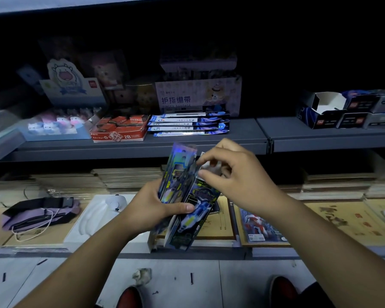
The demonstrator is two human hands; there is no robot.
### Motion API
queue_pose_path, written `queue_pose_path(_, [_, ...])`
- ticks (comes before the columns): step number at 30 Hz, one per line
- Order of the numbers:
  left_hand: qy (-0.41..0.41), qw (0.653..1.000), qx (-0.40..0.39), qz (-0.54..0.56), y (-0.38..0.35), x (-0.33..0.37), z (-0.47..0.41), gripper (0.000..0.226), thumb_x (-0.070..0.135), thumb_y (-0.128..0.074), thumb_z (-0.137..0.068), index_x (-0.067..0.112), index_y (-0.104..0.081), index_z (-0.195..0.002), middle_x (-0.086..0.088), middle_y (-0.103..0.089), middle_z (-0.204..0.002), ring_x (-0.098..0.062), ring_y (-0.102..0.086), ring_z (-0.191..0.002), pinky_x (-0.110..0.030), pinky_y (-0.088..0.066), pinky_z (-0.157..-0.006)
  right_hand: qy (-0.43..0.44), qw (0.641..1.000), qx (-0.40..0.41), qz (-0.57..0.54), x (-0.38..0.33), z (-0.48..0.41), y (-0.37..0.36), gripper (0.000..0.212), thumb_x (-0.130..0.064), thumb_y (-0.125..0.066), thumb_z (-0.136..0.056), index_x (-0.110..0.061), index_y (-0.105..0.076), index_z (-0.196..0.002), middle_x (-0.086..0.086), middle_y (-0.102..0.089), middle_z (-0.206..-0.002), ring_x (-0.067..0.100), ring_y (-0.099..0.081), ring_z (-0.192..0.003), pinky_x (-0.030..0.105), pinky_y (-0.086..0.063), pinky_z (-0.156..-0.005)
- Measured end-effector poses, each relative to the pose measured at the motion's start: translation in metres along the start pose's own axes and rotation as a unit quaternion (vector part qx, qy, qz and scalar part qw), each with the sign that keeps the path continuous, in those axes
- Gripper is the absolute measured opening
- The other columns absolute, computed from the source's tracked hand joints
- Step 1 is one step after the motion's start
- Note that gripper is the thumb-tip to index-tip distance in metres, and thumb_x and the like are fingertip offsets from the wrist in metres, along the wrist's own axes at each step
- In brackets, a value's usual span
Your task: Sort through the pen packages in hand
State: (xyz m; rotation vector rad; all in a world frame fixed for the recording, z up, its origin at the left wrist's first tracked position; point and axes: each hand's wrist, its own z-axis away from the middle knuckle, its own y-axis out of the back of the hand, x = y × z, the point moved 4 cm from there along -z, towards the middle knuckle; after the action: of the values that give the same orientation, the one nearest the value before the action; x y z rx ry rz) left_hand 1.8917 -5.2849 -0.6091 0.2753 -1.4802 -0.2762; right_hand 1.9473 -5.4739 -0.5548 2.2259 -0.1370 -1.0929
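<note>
Standing at a dim shop shelf, a person holds a bundle of shiny packets (pixel 182 196) upright in front of the body, at the middle of the view. The left hand (pixel 152 205) grips the bundle from its nine o'clock side, fingers curled behind and the thumb pressed across the front. The right hand (pixel 233 174) comes in from three o'clock, its thumb and curled fingers pinching the white top edge of one packet near the bundle's twelve o'clock end.

At twelve o'clock from the hands, on the grey shelf (pixel 209 141), a stack of similar flat packets (pixel 188 124) lies just beside a red box of erasers (pixel 120 127) at eleven o'clock. Behind the stack stands a pale box of finger bandages (pixel 198 97). Dark cardboard boxes (pixel 347 110) sit at two o'clock. On the lower ledge, a purple pouch (pixel 40 213) lies at nine o'clock, and a picture book (pixel 259 226) lies at four o'clock. Two red shoes (pixel 283 290) show at six o'clock.
</note>
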Motion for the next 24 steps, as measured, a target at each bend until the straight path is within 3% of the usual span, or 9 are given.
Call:
queue_pose_path(3, [-0.003, 1.000, -0.012, -0.001, -0.002, 0.000, 0.001, 0.041, 0.009, -0.085, -0.077, 0.013, -0.069, -0.115, 0.001, -0.079, -0.104, -0.017, -0.075, -0.098, -0.031, -0.058, -0.087, 0.004, 1.000, 0.000, 0.006, 0.002, 0.001, -0.002, 0.015, -0.027, -0.075, -0.092, -0.028, -0.070, -0.106, -0.014, -0.049, -0.095, -0.002, -0.053, -0.078, 0.020, -0.037, -0.070])
queue_pose_path(7, [-0.010, 1.000, -0.013, -0.010, -0.001, 0.000, 0.002, 0.039, 0.010, -0.086, -0.077, 0.013, -0.071, -0.113, 0.000, -0.079, -0.103, -0.018, -0.076, -0.098, -0.034, -0.059, -0.088, 0.003, 1.000, -0.016, -0.001, 0.001, 0.000, -0.001, 0.010, -0.024, -0.078, -0.088, -0.027, -0.069, -0.089, -0.009, -0.050, -0.094, 0.001, -0.051, -0.074, 0.019, -0.036, -0.067])
queue_pose_path(12, [-0.011, 1.000, -0.014, -0.005, -0.003, 0.004, 0.003, 0.039, 0.006, -0.085, -0.077, 0.009, -0.070, -0.112, -0.002, -0.079, -0.103, -0.018, -0.076, -0.096, -0.030, -0.059, -0.085, 0.011, 1.000, -0.025, -0.003, 0.004, -0.002, -0.006, 0.004, -0.027, -0.079, -0.088, -0.029, -0.075, -0.088, -0.010, -0.051, -0.094, 0.010, -0.056, -0.086, 0.032, -0.048, -0.071])
queue_pose_path(14, [-0.001, 1.000, -0.016, 0.010, -0.004, 0.006, 0.003, 0.038, 0.001, -0.083, -0.078, 0.007, -0.069, -0.113, 0.001, -0.080, -0.095, -0.013, -0.077, -0.086, -0.020, -0.057, -0.074, 0.005, 0.999, -0.010, -0.043, 0.003, -0.003, -0.006, 0.003, -0.023, -0.079, -0.088, -0.023, -0.077, -0.086, -0.005, -0.054, -0.093, 0.008, -0.056, -0.081, 0.022, -0.044, -0.069])
queue_pose_path(15, [0.007, 1.000, -0.016, 0.017, -0.005, 0.008, 0.004, 0.035, -0.001, -0.081, -0.079, 0.005, -0.068, -0.111, 0.004, -0.079, -0.082, -0.006, -0.075, -0.072, -0.013, -0.054, -0.064, 0.001, 0.997, 0.000, -0.072, 0.001, -0.003, -0.004, 0.003, -0.019, -0.079, -0.088, -0.020, -0.077, -0.086, -0.002, -0.056, -0.093, 0.007, -0.056, -0.077, 0.018, -0.043, -0.068])
queue_pose_path(17, [0.023, 0.999, -0.015, 0.022, -0.006, 0.010, 0.005, 0.028, -0.004, -0.078, -0.081, 0.002, -0.065, -0.106, 0.010, -0.070, -0.056, 0.003, -0.060, -0.044, -0.006, -0.042, -0.044, -0.012, 0.992, 0.043, -0.121, 0.000, -0.006, 0.003, 0.006, -0.012, -0.075, -0.091, -0.016, -0.074, -0.087, 0.000, -0.060, -0.089, 0.005, -0.056, -0.070, 0.017, -0.045, -0.064])
queue_pose_path(18, [0.027, 0.999, -0.014, 0.024, -0.007, 0.010, 0.005, 0.028, -0.004, -0.077, -0.082, 0.000, -0.065, -0.107, 0.011, -0.067, -0.052, 0.004, -0.056, -0.038, -0.006, -0.039, -0.040, -0.024, 0.987, 0.068, -0.140, 0.003, -0.008, 0.009, 0.009, -0.010, -0.073, -0.092, -0.017, -0.072, -0.087, -0.002, -0.062, -0.085, 0.006, -0.057, -0.068, 0.019, -0.045, -0.063])
queue_pose_path(21, [0.029, 0.999, -0.008, 0.026, -0.006, 0.013, 0.007, 0.031, -0.004, -0.077, -0.082, -0.001, -0.065, -0.111, 0.011, -0.068, -0.053, 0.004, -0.055, -0.038, -0.006, -0.038, -0.039, -0.065, 0.966, 0.089, -0.232, 0.015, -0.013, 0.020, 0.013, -0.007, -0.067, -0.096, -0.017, -0.065, -0.089, -0.001, -0.066, -0.075, 0.022, -0.064, -0.061, 0.031, -0.048, -0.054])
queue_pose_path(24, [0.033, 0.999, -0.015, 0.023, -0.007, 0.017, 0.011, 0.029, -0.004, -0.076, -0.083, 0.001, -0.065, -0.109, 0.010, -0.069, -0.056, 0.004, -0.055, -0.037, -0.006, -0.038, -0.039, -0.080, 0.933, 0.049, -0.346, 0.013, -0.010, 0.015, 0.012, 0.001, -0.069, -0.092, -0.004, -0.061, -0.099, 0.019, -0.073, -0.095, 0.031, -0.069, -0.066, 0.034, -0.053, -0.054])
